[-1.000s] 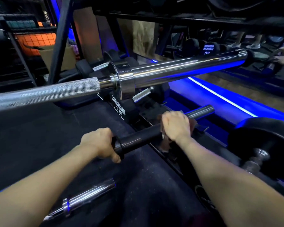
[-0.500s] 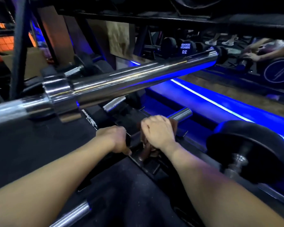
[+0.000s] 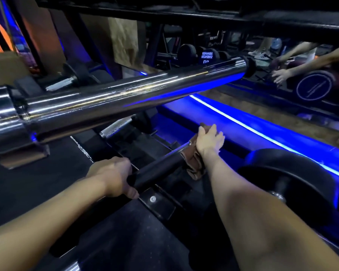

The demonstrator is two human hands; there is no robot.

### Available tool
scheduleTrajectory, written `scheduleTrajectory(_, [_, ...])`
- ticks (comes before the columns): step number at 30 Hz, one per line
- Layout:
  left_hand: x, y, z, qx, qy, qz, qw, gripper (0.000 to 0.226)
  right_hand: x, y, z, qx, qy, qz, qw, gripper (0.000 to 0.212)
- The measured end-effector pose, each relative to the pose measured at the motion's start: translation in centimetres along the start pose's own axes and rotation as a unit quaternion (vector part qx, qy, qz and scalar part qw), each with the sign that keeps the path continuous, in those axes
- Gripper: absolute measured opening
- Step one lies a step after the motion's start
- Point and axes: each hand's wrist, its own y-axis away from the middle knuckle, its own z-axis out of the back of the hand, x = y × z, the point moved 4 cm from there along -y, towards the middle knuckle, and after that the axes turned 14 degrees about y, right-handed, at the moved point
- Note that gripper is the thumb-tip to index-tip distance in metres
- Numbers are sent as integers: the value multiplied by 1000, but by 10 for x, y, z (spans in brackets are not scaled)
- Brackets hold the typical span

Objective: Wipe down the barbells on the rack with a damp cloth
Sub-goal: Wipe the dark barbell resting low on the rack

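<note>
Brown cloth (image 3: 194, 165) should stay wrapped tight on the bar (image 3: 157, 169) under the right hand (image 3: 208, 141) with its fingers spread out, while the left hand (image 3: 112, 176) grips the end firmly.

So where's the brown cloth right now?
In the head view, the brown cloth sits right of centre, wrapped around the short black bar under the right hand, just below the big chrome barbell.
</note>
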Motion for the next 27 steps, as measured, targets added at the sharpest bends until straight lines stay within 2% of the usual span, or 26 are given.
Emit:
scheduleTrajectory(3, [0,2,0,5,13,-5,1000,48,6,23,-5,40,-7,-33,999,65])
scheduleTrajectory(7, [2,6,-1,10,32,-7,999,56,22,62,-18,91,53,-29,994,70])
scheduleTrajectory(15, [4,29,-3,-28,104,-8,994,56,44,140,-50,154,152,86,973,72])
scheduleTrajectory(20, [20,53,-6,-47,147,-12,988,51,52,175,-42,180,185,156,953,67])
scheduleTrajectory(24, [28,75,-4,-79,216,7,973,46,51,204,-34,189,128,217,949,60])
scheduleTrajectory(27, [30,89,-2,-96,253,25,962,46,47,216,-19,166,-15,202,965,41])
